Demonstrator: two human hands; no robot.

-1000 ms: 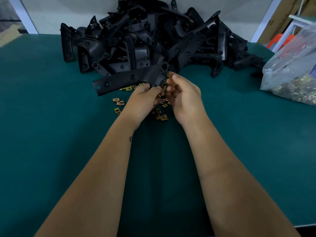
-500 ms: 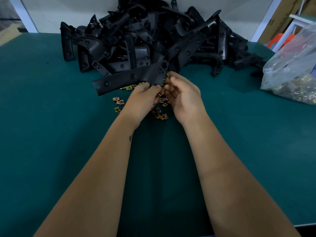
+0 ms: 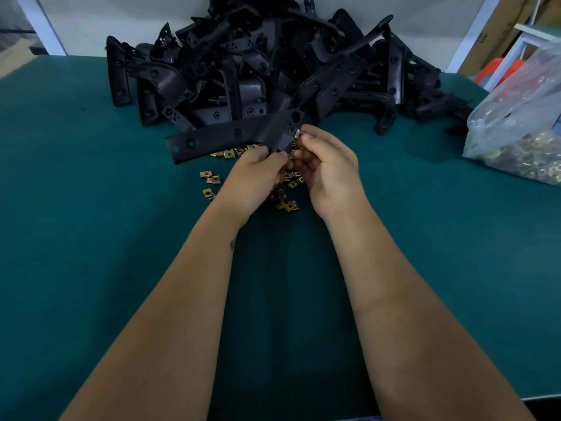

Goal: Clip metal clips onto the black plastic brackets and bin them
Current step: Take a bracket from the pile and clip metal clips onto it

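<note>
My left hand [image 3: 258, 174] grips the near edge of a long black plastic bracket [image 3: 224, 138], held just above the green table with its free end pointing left. My right hand [image 3: 328, 165] pinches a small metal clip [image 3: 298, 134] between thumb and forefinger at the bracket's right end. Whether the clip sits on the bracket edge I cannot tell. Several loose brass-coloured clips [image 3: 212, 180] lie scattered on the table under and around both hands.
A big heap of black brackets [image 3: 273, 65] fills the back of the green table [image 3: 91, 238]. A clear plastic bag of clips [image 3: 522, 141] lies at the right edge. No bin shows in view.
My right hand has lifted a clip from near its palm up to the bracket's right end. The bracket and my left hand have barely shifted.
</note>
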